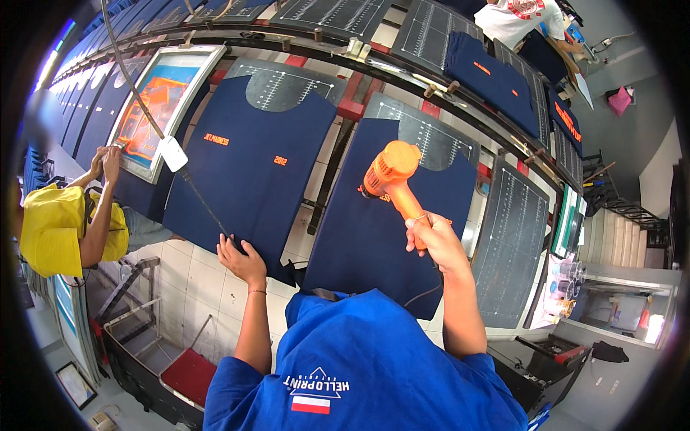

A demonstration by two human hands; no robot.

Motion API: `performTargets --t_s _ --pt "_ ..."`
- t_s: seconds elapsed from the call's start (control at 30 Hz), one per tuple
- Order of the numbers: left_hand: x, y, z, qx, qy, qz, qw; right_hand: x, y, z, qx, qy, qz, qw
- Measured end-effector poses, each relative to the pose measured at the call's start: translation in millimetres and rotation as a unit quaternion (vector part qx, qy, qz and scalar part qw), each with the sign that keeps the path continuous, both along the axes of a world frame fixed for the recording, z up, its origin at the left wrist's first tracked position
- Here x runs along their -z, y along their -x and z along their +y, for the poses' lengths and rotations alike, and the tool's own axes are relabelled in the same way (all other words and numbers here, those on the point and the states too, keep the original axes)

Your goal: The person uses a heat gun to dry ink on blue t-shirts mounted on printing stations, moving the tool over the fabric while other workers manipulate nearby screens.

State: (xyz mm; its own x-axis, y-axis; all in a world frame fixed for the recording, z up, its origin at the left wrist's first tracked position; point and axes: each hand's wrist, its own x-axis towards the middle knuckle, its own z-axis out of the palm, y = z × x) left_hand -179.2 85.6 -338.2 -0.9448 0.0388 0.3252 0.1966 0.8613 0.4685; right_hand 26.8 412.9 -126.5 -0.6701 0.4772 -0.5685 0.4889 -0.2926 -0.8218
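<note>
Right hand [431, 237] closed on an orange heat gun [395, 165], held over a navy shirt [377, 266].
From my remote seat I see the right fingers wrapped round the grip, the gun's body beyond them and its nozzle tipped down toward the orange print [386, 198], presumably so the air meets it; I can't judge the gap. The shirt lies flat on a dark board [453, 140], likely to keep the cloth smooth. My left hand [243, 262] is at the lower edge of the neighbouring shirt [237, 187], fingers loosely bent where a dark cord [205, 205] ends; whether they pinch it or the hem, I can't tell.
</note>
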Motion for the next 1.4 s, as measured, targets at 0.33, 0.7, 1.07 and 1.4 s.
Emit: performTargets --t_s 0.33,0.7,1.07,1.4 --pt "-2.0 -0.1 1.1 -0.003 0.003 0.001 1.000 1.1 -5.7 -5.4 -0.003 -0.034 -0.003 0.999" --pt "-0.7 -0.5 0.4 -0.002 0.006 0.001 1.000 1.4 -11.5 -6.4 0.010 -0.030 0.009 0.999" --pt "-0.4 0.1 -0.3 -0.001 0.006 0.002 1.000 -6.8 -17.3 -1.9 0.025 -0.010 -0.006 1.000" --pt "-0.1 -0.5 0.6 -0.005 0.004 -0.005 1.000 -5.3 -21.9 -2.0 0.020 -0.025 -0.011 0.999"
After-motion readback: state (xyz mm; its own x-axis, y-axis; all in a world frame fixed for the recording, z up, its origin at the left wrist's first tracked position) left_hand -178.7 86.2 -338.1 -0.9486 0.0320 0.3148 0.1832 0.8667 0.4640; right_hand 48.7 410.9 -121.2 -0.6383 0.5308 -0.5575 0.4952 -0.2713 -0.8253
